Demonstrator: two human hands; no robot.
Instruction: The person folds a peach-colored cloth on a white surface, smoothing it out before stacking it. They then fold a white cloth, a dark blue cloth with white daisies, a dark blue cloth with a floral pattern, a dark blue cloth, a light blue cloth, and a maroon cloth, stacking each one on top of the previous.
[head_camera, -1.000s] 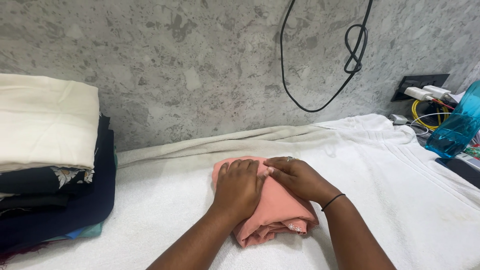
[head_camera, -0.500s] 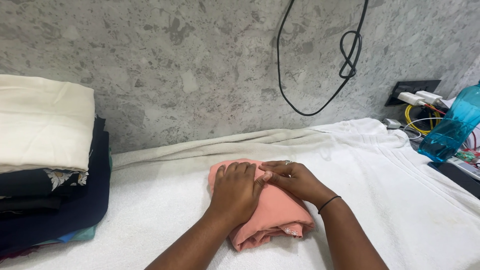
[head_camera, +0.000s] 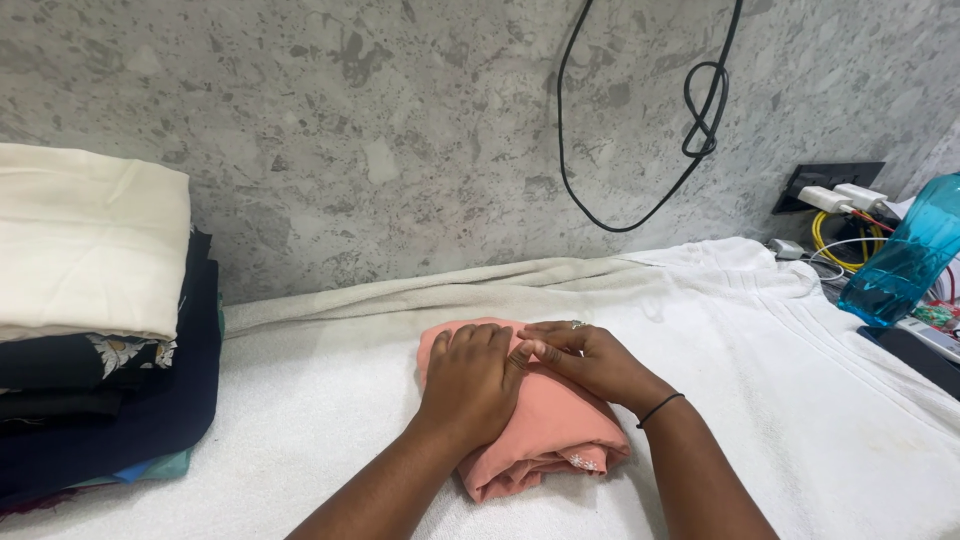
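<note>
Both hands have barely shifted over the last second; the left hand (head_camera: 473, 385) has slid slightly onto the fingers of the right, and the view has drifted a little, so the blue bottle sits nearer the right edge. One folded peach cloth (head_camera: 545, 440) lies in the middle of the white towel (head_camera: 780, 400) that covers the work surface, a small white embroidered bit showing at its near corner. That left hand lies flat and spread on the cloth's left half, palm down, gripping nothing. The right hand (head_camera: 590, 362) lies flat too, fingers pointing left and touching the left hand's fingertips; it wears one ring and one thin black band at the wrist.

Further out, at the left edge, stands one stack of folded fabrics (head_camera: 95, 330): a cream piece on top, then black with a pale flower print, dark navy, and a teal edge at the bottom. Behind the towel rises a grey speckled stone wall (head_camera: 350, 150), with one black cable (head_camera: 700, 120) hanging in a knotted loop. At the right, one translucent blue bottle (head_camera: 905, 265) leans beside a black wall socket (head_camera: 825, 185) with two white plugs (head_camera: 845, 197) and a coil of yellow wire (head_camera: 835, 245).
</note>
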